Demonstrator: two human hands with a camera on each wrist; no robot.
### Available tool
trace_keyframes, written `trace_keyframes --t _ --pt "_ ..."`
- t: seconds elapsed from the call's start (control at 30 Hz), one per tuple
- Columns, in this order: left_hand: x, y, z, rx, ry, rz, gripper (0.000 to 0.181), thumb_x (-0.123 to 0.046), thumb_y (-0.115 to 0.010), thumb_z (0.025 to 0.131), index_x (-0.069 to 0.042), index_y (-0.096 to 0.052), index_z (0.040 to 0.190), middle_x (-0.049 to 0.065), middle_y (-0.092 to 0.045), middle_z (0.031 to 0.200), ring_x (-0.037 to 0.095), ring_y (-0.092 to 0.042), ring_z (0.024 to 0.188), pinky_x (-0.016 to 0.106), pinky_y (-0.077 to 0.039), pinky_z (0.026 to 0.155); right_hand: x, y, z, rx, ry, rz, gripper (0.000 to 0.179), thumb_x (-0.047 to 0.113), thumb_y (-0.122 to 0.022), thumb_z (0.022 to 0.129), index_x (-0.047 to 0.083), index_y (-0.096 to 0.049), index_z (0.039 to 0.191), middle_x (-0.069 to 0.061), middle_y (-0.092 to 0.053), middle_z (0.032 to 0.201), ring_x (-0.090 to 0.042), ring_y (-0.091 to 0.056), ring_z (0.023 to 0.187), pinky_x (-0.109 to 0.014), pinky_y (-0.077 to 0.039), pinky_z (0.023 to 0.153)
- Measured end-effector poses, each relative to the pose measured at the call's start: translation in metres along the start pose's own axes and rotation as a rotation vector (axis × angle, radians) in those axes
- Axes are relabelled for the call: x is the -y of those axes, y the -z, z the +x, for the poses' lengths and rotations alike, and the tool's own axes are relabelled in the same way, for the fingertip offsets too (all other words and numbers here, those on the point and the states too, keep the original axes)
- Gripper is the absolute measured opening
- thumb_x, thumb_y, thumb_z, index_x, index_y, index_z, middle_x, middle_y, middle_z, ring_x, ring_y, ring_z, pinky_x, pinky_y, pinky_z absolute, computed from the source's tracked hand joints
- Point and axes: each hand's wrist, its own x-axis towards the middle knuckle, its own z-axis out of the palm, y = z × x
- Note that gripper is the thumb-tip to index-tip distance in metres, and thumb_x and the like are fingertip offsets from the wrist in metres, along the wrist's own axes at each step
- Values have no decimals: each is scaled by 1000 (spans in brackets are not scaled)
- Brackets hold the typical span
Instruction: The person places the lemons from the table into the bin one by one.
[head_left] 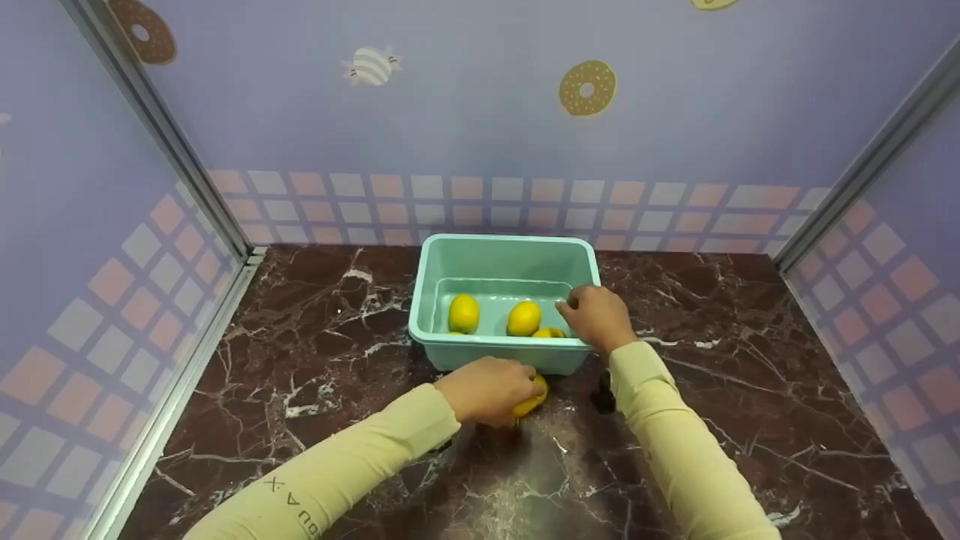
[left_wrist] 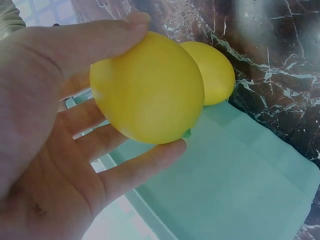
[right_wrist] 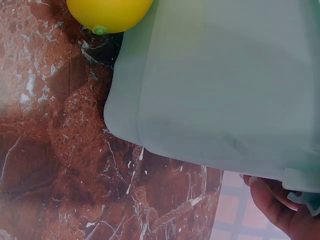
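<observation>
My left hand point(head_left: 491, 390) is just in front of the pale green plastic bin point(head_left: 510, 242). Between its thumb and fingers it holds a yellow lemon point(left_wrist: 147, 87) with a small green tip. Behind that one, a second lemon point(left_wrist: 212, 72) shows close to the bin's wall. At the bin's right front corner, my right hand point(head_left: 600, 319) grips the rim, some fingertips over the inside. The right wrist view shows other fingers point(right_wrist: 272, 202) along the outer wall, and part of a lemon point(right_wrist: 110, 15) by the front. The rim hides part of this hand's grip.
Several lemons lie inside the bin, among them one at the left point(head_left: 464, 313) and one near the middle point(head_left: 524, 319). The bin stands on a dark red marbled tabletop point(head_left: 322, 337), near the purple back wall point(head_left: 480, 135). Side panels point(head_left: 112, 300) enclose the table.
</observation>
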Motion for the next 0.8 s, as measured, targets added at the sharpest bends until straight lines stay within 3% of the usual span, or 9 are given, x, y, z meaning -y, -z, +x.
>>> trace_keyframes --t 0.47,0.8 --pt "0 10 -1 1 11 13 21 -20 -67 85 -18 -66 106 1 -66 98 18 -65 87 36 -56 77 -1 0 1 -5 6 -16 35 34 -62 92 11 -59 66 -1 -47 60 -19 -44 57 -33 -34 56" --pt "3 17 -3 20 24 45 35 -20 -75 76 -18 -66 110 0 -66 102 17 -65 90 34 -56 81 -1 0 1 3 4 -17 36 35 -61 93 12 -56 65 0 -42 59 -18 -42 57 -33 -33 56"
